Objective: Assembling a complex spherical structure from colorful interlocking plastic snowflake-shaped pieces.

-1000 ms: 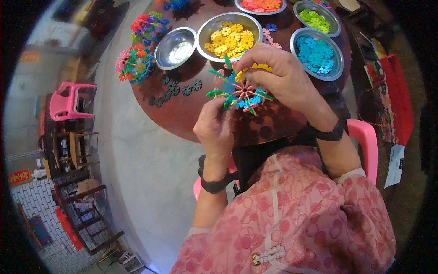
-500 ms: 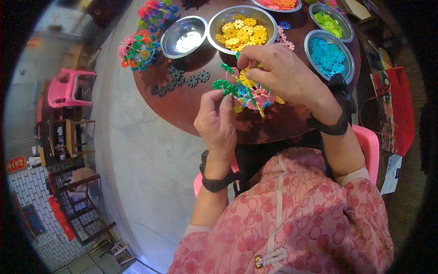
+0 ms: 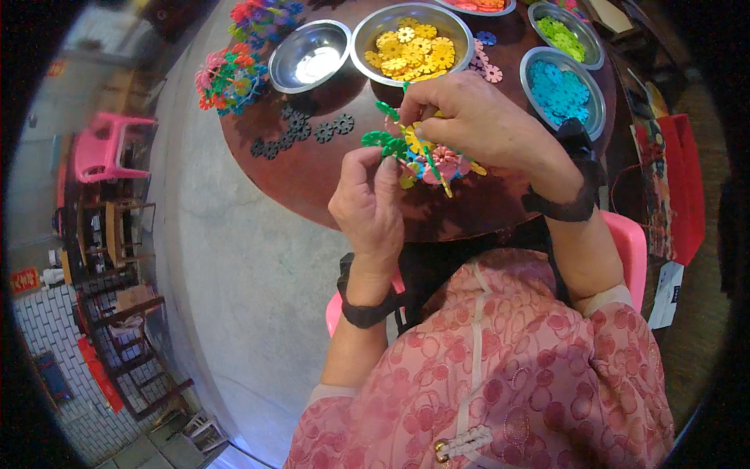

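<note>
Snowflake cluster [image 3: 426, 156]: a bunch of interlocked green, yellow, pink and blue plastic discs, held just above the round brown counter [image 3: 328, 180], near its front edge.
Left hand [image 3: 369, 205]: closed on the cluster's lower left side, thumb and fingers pinched at a green disc.
Right hand [image 3: 476, 117]: clamped on the cluster from above, fingers curled over its top.
Black discs [image 3: 301, 134]: scattered loose on the counter, left of the hands.
Yellow bowl [image 3: 412, 35]: a steel bowl of yellow discs, just beyond the right hand.
Blue bowl [image 3: 562, 90]: blue discs, to the right.
Empty bowl [image 3: 309, 56]: steel, to the left of the yellow bowl.
Finished cluster [image 3: 226, 78]: multicoloured, set at the counter's left rim.
</note>
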`<state>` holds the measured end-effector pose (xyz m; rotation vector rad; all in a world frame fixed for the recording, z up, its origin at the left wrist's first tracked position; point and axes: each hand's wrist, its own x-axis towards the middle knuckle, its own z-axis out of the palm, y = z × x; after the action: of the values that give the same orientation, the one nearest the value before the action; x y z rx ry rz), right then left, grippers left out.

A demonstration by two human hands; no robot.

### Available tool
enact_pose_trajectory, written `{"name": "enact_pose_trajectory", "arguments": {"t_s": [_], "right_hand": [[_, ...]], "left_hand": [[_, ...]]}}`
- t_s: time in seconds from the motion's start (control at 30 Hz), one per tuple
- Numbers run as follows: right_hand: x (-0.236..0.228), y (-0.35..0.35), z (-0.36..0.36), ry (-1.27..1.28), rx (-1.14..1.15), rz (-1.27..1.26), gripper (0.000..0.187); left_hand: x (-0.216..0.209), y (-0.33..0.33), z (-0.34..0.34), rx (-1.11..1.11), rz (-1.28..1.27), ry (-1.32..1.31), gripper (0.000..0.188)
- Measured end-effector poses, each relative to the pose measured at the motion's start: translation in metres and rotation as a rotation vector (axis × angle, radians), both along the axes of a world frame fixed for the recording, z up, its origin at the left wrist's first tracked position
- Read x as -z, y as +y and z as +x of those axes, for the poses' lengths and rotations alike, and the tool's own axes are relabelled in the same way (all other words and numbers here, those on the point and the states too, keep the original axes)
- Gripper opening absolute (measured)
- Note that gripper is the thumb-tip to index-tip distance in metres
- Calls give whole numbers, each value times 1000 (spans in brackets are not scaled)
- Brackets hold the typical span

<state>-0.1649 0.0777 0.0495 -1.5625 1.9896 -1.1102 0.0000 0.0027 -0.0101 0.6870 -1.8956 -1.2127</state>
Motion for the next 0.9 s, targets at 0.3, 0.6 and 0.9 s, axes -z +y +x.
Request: {"name": "enact_pose_trajectory", "arguments": {"t_s": [0.3, 0.6, 0.9], "right_hand": [[5, 1, 0, 3, -10, -46, 16], [5, 2, 1, -56, 45, -34, 21], [5, 3, 2, -57, 51, -31, 22]], "left_hand": [[-5, 2, 1, 37, 0, -22, 12], [-8, 4, 2, 58, 42, -25, 11], [-4, 3, 1, 57, 9, 1, 12]]}}
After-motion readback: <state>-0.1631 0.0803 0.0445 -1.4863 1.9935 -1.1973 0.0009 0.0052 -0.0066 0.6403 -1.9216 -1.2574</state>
